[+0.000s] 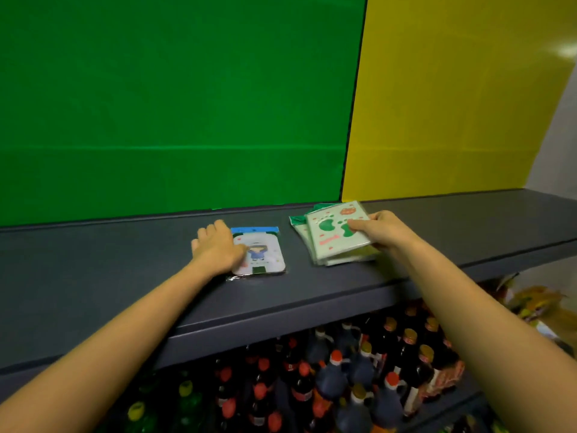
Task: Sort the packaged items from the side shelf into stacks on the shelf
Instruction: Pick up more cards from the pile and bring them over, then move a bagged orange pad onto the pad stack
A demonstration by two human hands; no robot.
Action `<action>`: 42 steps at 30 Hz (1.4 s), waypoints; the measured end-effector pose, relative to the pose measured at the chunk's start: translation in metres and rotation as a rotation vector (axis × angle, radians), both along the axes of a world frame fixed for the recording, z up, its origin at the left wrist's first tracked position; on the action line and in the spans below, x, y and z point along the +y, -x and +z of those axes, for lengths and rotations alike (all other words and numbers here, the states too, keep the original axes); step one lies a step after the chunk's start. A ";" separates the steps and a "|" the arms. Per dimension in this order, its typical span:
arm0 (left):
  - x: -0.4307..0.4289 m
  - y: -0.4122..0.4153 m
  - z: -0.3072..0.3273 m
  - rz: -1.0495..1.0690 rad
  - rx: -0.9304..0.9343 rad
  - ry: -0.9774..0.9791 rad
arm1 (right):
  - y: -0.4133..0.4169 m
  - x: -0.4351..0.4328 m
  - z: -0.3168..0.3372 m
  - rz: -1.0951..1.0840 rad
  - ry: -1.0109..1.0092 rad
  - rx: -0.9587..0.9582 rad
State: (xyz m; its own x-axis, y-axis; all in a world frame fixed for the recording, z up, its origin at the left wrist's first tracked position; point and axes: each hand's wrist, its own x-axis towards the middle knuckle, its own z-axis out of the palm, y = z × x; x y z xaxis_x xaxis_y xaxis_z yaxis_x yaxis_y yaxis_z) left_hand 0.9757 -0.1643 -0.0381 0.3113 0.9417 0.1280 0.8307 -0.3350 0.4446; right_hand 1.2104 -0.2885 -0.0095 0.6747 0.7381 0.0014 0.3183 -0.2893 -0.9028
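Note:
A white packet with a blue top strip and a cartoon figure (263, 250) lies flat on the dark grey shelf (125, 276). My left hand (215, 248) rests on its left edge, palm down, fingers fairly straight. To the right sits a small stack of pale green packets printed with green footprints (331, 242). My right hand (382, 231) pinches the top packet of that stack at its right edge, thumb on top.
Green (171, 104) and yellow (452, 104) panels stand behind the shelf. The level below holds many dark bottles (359, 370) with red and gold caps, plus green bottles (140, 410) at the left. Colourful bagged goods (537, 304) lie at the far right.

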 end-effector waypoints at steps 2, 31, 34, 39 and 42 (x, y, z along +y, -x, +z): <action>0.000 0.004 -0.001 0.005 0.011 -0.026 | -0.011 0.010 -0.002 0.019 0.068 -0.088; -0.192 0.268 0.013 0.743 0.271 -0.290 | 0.306 0.055 0.011 1.280 -0.346 -0.965; -0.206 0.313 0.013 0.804 0.278 -0.290 | 0.361 0.051 0.008 1.339 -0.362 -0.975; -0.208 0.390 0.021 0.828 0.317 -0.296 | 0.448 0.060 0.009 1.372 -0.324 -0.934; -0.202 0.436 0.027 0.806 0.338 -0.312 | 0.500 0.072 0.011 1.361 -0.257 -0.811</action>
